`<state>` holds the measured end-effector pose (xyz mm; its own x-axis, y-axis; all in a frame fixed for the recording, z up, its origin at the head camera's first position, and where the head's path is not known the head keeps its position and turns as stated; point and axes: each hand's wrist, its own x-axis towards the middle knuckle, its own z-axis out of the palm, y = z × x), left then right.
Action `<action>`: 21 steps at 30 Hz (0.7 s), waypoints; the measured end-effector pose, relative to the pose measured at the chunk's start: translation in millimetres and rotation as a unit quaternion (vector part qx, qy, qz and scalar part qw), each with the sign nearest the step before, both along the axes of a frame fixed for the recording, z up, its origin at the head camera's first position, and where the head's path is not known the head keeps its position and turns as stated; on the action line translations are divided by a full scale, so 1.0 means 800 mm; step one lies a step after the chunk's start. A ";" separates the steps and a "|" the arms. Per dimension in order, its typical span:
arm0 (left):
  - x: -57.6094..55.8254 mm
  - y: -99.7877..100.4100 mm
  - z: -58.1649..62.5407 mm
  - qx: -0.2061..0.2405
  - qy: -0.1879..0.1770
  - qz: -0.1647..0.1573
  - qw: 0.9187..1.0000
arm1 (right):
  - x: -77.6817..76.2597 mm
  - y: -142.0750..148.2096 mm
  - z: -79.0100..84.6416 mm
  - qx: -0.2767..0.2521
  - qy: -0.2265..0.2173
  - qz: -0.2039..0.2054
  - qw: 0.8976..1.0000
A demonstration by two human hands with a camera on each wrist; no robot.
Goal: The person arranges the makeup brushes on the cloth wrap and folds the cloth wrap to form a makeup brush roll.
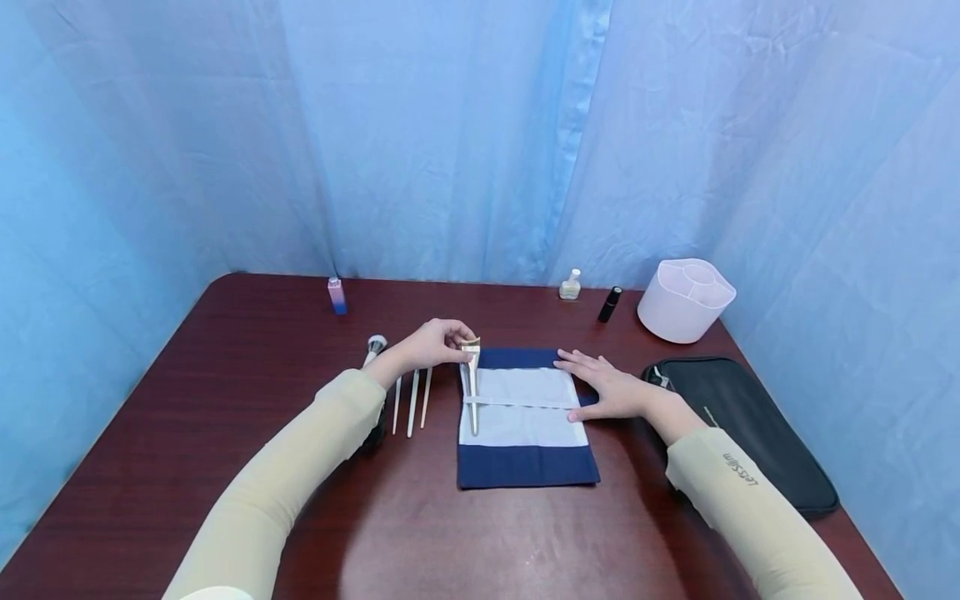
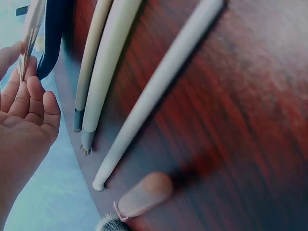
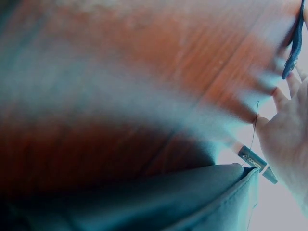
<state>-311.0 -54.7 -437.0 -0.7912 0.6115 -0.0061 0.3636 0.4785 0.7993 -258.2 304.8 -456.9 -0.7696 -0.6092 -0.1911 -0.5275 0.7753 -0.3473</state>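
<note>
A navy and white cloth brush roll (image 1: 525, 468) lies unfolded on the table, with a pale strap (image 1: 532, 404) across its white inside. My left hand (image 1: 438, 340) pinches a makeup brush (image 1: 473, 379) near its bristle end, over the roll's left edge. That brush's pale handle points toward me and appears to pass under the strap. Fingers spread, my right hand (image 1: 613, 392) rests at the roll's right edge. Left of the roll lie several slim brushes (image 2: 106, 72), and a fluffy brush (image 1: 377, 342) is partly hidden behind my left forearm.
A black zip case (image 1: 750, 433) lies at the right beneath my right forearm. Along the back stand a pink-blue bottle (image 1: 337, 296), a clear bottle with a white cap (image 1: 570, 286), a black tube (image 1: 610, 305) and a white divided holder (image 1: 684, 308). Blue curtains surround the table.
</note>
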 end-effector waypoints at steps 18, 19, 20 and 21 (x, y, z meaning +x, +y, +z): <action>0.015 -0.002 -0.009 -0.041 -0.010 -0.094 0.995 | 0.003 -0.002 0.003 0.004 -0.010 -0.005 1.000; 0.015 -0.002 -0.011 -0.045 -0.006 -0.098 0.994 | 0.003 -0.002 0.003 0.003 -0.009 -0.004 1.000; 0.015 -0.002 -0.013 -0.049 -0.003 -0.101 0.994 | 0.003 -0.002 0.003 0.003 -0.009 -0.004 1.000; 0.015 -0.002 -0.014 -0.054 0.000 -0.105 0.993 | 0.003 -0.002 0.002 0.001 -0.009 -0.003 1.000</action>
<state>-299.0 -56.3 -448.1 -0.6469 0.7583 -0.0806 0.4636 0.4750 0.7480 -255.6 303.1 -455.0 -0.7693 -0.6045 -0.2068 -0.5168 0.7791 -0.3549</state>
